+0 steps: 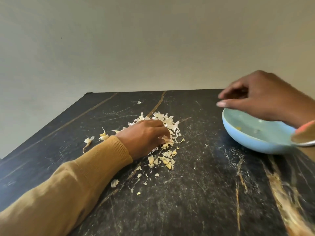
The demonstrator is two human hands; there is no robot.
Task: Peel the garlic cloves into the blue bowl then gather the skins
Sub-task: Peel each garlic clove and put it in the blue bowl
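Observation:
A pile of white garlic skins (166, 122) lies in the middle of the dark marble table, with small cloves and scraps (166, 161) scattered toward me. My left hand (146, 135) rests on the pile, fingers curled down into the skins; what the fingertips hold is hidden. At the right stands the blue bowl (252, 142), with a small yellowish piece (238, 128) inside. My right hand (260, 97) hovers blurred above the bowl's far rim, fingers loosely extended and nothing visible between them.
Loose garlic pieces (102, 136) lie left of my left wrist, and one flake (139, 102) sits farther back. The dark marble table (196, 193) ends at a far edge before a plain wall. A metal rim shows at the right edge (306, 143).

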